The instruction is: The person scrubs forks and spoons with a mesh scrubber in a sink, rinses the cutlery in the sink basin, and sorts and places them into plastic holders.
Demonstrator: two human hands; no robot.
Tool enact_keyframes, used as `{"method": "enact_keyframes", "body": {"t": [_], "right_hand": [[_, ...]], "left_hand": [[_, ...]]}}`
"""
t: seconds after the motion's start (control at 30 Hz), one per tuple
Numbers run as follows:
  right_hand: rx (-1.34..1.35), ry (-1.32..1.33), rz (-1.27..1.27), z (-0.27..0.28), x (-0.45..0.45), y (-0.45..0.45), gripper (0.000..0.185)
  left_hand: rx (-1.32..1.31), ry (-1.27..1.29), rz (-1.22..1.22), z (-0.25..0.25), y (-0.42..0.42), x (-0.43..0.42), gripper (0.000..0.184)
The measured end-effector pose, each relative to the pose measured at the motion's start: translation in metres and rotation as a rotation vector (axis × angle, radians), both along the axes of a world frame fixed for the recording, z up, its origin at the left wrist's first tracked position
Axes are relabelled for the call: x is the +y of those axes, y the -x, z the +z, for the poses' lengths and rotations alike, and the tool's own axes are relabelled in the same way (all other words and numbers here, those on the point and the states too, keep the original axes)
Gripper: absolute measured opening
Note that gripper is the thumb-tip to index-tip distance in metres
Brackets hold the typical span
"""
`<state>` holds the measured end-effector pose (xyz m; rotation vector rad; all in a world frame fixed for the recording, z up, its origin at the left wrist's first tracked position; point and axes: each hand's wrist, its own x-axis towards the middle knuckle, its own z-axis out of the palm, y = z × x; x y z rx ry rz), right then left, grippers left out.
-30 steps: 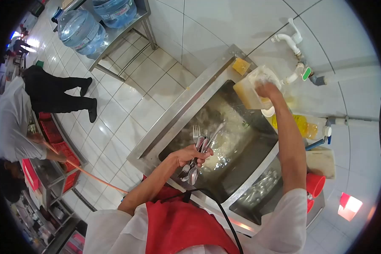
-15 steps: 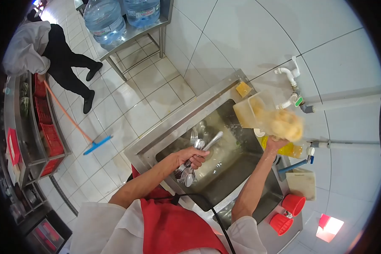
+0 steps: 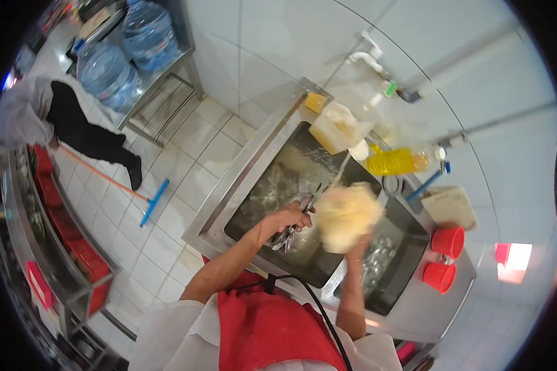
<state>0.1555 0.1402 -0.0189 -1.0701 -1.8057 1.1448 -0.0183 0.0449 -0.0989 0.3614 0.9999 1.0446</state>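
Note:
In the head view my left hand (image 3: 289, 217) is closed around a bundle of forks and spoons (image 3: 285, 237) above the left sink basin (image 3: 266, 191). Murky water and more cutlery lie in that basin. My right hand (image 3: 356, 248) grips a bulky pale yellow sponge (image 3: 349, 216), smeared by motion, just right of the cutlery. The sponge hides part of the hand. A streak of liquid runs between the sponge and a cut-open plastic container (image 3: 335, 133) on the sink's back ledge.
A bottle of yellow liquid (image 3: 396, 162) lies beside the container. The right basin (image 3: 390, 266) holds cutlery in water. Red cups (image 3: 447, 242) stand on the right ledge. Large water bottles (image 3: 108, 77) sit on a metal table. A person (image 3: 86, 120) holds a floor squeegee (image 3: 153, 203).
My right hand has brought the sponge from beside the container down and left over the basin, close to the cutlery. My left hand still holds the bundle. The view has turned.

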Motion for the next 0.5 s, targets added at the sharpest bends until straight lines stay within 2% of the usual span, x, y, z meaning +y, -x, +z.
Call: {"method": "enact_keyframes", "body": {"t": [0.07, 0.13, 0.2, 0.23, 0.27, 0.3, 0.33, 0.37, 0.4, 0.43, 0.5], "right_hand": [[-0.308, -0.28, 0.066, 0.013, -0.06, 0.024, 0.053], [-0.327, -0.29, 0.004, 0.0, -0.072, 0.023, 0.052], [-0.276, -0.347, -0.166, -0.031, -0.052, 0.024, 0.055], [-0.384, -0.314, -0.224, -0.043, -0.033, 0.026, 0.054], [-0.497, -0.264, -0.282, -0.058, -0.01, 0.019, 0.053], [-0.605, -0.349, -0.342, -0.095, 0.019, 0.01, 0.053], [-0.715, -0.433, -0.396, -0.121, 0.045, 0.002, 0.053], [-0.78, -0.212, -0.389, -0.105, 0.064, -0.001, 0.054], [-0.829, 0.0, -0.369, -0.082, 0.076, -0.002, 0.056], [-0.805, -0.002, -0.388, -0.069, 0.08, -0.003, 0.056], [-0.753, -0.072, -0.41, -0.048, 0.084, -0.008, 0.059]], "left_hand": [[0.794, -0.322, 0.149, -0.016, -0.033, 0.007, 0.036], [1.165, -0.49, 0.246, 0.002, -0.051, -0.003, 0.033], [0.807, -0.247, -0.184, -0.032, -0.046, -0.006, 0.031], [0.632, -0.103, -0.401, -0.039, -0.042, -0.009, 0.03], [0.805, -0.094, -0.421, -0.001, -0.039, -0.015, 0.029], [0.822, -0.101, -0.469, 0.0, -0.043, -0.019, 0.029], [1.101, -0.075, -0.483, -0.002, -0.05, -0.022, 0.03], [1.382, -0.054, -0.48, -0.006, -0.055, -0.027, 0.031], [1.474, -0.087, -0.321, -0.013, -0.057, -0.032, 0.028], [1.498, -0.105, -0.325, -0.01, -0.053, -0.03, 0.028], [1.553, 0.225, -0.278, -0.009, -0.05, -0.023, 0.029]]}}
